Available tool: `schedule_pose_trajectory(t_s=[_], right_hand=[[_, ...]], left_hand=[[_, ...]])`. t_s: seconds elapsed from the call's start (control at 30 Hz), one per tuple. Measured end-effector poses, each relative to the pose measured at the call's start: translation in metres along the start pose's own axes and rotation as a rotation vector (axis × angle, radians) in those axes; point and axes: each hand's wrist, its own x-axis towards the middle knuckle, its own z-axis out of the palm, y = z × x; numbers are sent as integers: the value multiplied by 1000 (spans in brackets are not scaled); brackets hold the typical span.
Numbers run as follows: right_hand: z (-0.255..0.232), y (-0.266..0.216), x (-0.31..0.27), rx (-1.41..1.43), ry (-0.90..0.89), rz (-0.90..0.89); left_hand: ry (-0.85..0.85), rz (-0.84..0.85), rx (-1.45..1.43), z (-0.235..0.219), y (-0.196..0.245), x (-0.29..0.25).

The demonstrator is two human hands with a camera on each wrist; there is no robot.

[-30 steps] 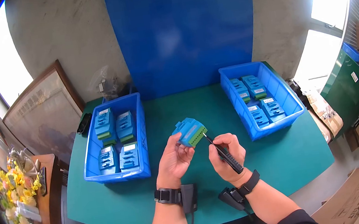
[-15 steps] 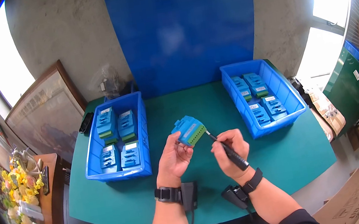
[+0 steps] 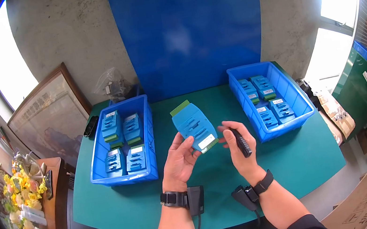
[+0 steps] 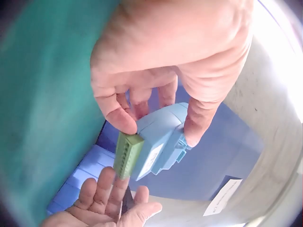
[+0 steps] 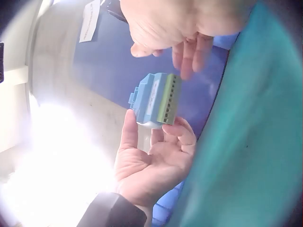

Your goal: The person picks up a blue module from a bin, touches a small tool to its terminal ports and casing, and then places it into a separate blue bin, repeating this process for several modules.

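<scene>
Your L hand (image 3: 178,160) pinches the blue module (image 3: 191,123) nr frame ctr, thumb on its lower-L edge, fingers behind, most of it up past the grip; your R hand (image 3: 246,156), lower R, holds the black pen (image 3: 242,143) in part-curled fingers, tips nr the module, contact unclear

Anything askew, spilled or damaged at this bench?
No spills or visible damage. Slightly untidy: the large brown-framed picture leans at a slant beside the green table, and a crumpled clear plastic bag sits behind the left blue plastic bin. The blue-and-green plastic module is tilted, but the left hand holds it.
</scene>
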Motion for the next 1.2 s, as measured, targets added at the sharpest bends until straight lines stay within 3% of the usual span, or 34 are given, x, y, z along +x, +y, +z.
schedule_pose_trajectory(t_s=[0.1, 0.23, 0.4, 0.53, 0.63, 0.73, 1.2], right_hand=[[-6, 14, 3, -126, -148, -45], [-3, 2, 4, 191, -100, 270], [-2, 10, 2, 102, 7, 97], [-1, 10, -2, -15, 46, -7], [-2, 8, -1, 20, 24, 36], [0, 4, 2, 193, -3, 211], [0, 10, 1, 184, -66, 210]], left_hand=[[-48, -21, 31, -6, -2, 2], [-43, -11, 153, 1, -3, 1], [139, -73, 317, -7, -10, 4], [119, -39, 175, -1, -8, 2], [55, 8, 154, 6, -6, 0], [44, 60, 168, 1, -5, 2], [107, 126, 222, -1, -7, 3]])
